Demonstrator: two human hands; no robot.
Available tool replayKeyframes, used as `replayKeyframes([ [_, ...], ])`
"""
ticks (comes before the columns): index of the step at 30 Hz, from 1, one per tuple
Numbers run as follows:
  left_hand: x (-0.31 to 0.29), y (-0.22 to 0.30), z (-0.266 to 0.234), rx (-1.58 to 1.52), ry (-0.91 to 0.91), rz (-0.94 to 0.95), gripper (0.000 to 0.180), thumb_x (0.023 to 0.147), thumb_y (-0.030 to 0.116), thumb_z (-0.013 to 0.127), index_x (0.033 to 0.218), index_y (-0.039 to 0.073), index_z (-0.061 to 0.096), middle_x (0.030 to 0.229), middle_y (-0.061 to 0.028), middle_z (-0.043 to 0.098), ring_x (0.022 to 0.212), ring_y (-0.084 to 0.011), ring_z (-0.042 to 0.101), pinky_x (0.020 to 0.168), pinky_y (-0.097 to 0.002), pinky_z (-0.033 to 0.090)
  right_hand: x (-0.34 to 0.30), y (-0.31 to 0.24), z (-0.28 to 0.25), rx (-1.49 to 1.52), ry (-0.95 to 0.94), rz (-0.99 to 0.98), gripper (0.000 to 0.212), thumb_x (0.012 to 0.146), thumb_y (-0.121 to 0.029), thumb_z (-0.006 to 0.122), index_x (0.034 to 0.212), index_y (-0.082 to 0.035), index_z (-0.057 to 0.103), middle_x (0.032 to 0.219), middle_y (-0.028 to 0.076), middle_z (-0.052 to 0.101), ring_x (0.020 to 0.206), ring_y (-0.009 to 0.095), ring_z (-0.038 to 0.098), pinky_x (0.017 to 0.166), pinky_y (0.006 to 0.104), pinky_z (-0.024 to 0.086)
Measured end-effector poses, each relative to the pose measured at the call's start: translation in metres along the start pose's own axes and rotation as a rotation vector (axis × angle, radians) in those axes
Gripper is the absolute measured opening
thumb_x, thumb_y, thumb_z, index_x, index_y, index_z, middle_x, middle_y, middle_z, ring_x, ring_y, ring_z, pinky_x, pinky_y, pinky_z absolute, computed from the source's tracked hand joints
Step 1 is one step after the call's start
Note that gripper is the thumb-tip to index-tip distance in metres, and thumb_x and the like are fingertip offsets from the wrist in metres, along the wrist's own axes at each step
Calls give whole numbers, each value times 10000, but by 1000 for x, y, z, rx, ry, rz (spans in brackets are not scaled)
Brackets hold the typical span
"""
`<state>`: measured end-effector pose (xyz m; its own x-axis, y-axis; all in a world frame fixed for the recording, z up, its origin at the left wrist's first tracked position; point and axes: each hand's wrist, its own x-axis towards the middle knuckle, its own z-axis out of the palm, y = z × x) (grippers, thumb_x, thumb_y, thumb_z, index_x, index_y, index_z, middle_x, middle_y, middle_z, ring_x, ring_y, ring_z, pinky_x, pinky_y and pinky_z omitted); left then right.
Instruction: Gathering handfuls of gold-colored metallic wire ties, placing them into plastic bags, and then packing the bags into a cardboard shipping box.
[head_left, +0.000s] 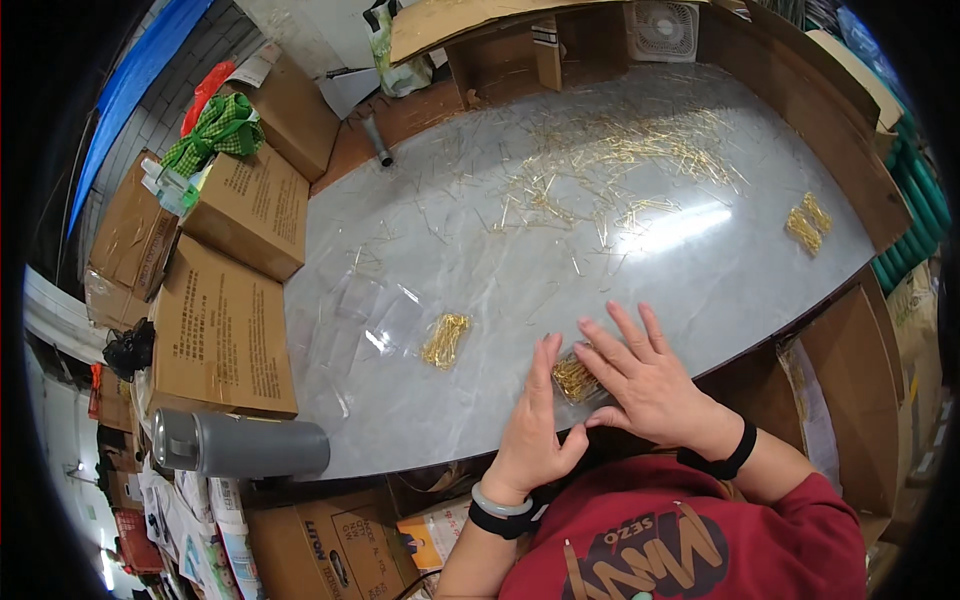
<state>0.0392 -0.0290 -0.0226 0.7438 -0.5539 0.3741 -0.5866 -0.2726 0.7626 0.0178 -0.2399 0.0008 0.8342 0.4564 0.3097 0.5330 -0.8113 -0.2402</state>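
At the surface's (480, 400) near left corner is a grey tumbler (250, 443); from here I can't tell whether it stands or lies. Clear plastic pieces (365, 305) spread inward from the left edge, and just to their right sits a small clear pack of gold pins (446, 341).

Near the middle of the near edge, the left hand (535, 440) is flat and open, fingers straight and together, thumb pointing right. It lies along the left side of another clear pack (574, 382), filled with gold pins. The right hand (645, 385) is open too, fingers spread, partly over that pack's right side; neither hand is curled round it, and I can't tell how firmly they press.

I'd judge the pack light, its film slick and its contents apt to shift, the thin pins easily bent; both side edges together look the best hold. Loose gold pins (655, 150) scatter toward the far edge, and by the right edge rest more filled packs (808, 224).
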Motion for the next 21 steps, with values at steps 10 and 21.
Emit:
replayKeyframes([
  [10, -4, -8, 10, -178, 104, -144, 1062, 762, 16, 608, 1609, -26, -33, 1582, -290, 317, 1488, -375, 340, 1236, -476, 252, -48, 42, -9, -360, 110, 408, 617, 869, -283, 718, 1398, -23, 536, 1521, 146, 473, 1460, 339, 380, 1191, 690, 146],
  [21, -4, 2, 13, 69, 135, -124, 964, 766, 23, 662, 1577, -73, 149, 1417, -303, 534, 1278, -460, 554, 1092, -466, 435, -112, 166, -43, -644, 168, 886, 525, 1009, -285, 536, 1448, -4, 480, 1544, 184, 446, 1479, 340, 347, 1200, 663, 141],
])
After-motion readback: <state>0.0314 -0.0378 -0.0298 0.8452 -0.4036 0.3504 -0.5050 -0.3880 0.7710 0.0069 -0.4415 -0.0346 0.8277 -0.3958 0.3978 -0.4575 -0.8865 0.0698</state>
